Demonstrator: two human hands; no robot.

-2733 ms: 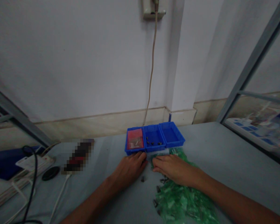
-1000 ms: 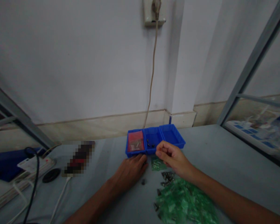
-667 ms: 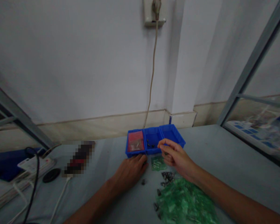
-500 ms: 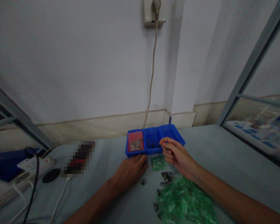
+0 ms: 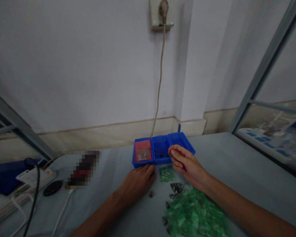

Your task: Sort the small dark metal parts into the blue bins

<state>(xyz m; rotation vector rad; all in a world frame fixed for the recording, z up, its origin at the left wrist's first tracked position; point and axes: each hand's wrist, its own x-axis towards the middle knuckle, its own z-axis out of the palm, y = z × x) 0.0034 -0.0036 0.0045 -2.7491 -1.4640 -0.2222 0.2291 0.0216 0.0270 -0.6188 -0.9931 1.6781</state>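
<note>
My right hand (image 5: 185, 161) is pinched over the front right corner of the middle blue bin (image 5: 162, 160). A small dark metal part shows at its fingertips, mostly hidden by them. A few similar small parts (image 5: 161, 155) lie on that bin's floor. My left hand (image 5: 141, 179) rests on the table, fingers loosely bent against the front of the left blue bin (image 5: 143, 163), with nothing seen in it. Inside the left bin lies a pink packet (image 5: 142, 148) with a clear bag on it. A small green bag (image 5: 167, 173) of parts lies between my hands.
A heap of green plastic bags (image 5: 197, 214) covers the near table, with loose dark metal parts (image 5: 177, 188) beside it. One part (image 5: 151, 194) stands alone. The right blue bin (image 5: 181, 141) adjoins the middle one. A blurred-out phone, cables and a black disc (image 5: 53, 188) lie left.
My right hand has closed a little more and tipped slightly at the middle bin, and the part in its fingers is less visible. My left hand has stayed in place.
</note>
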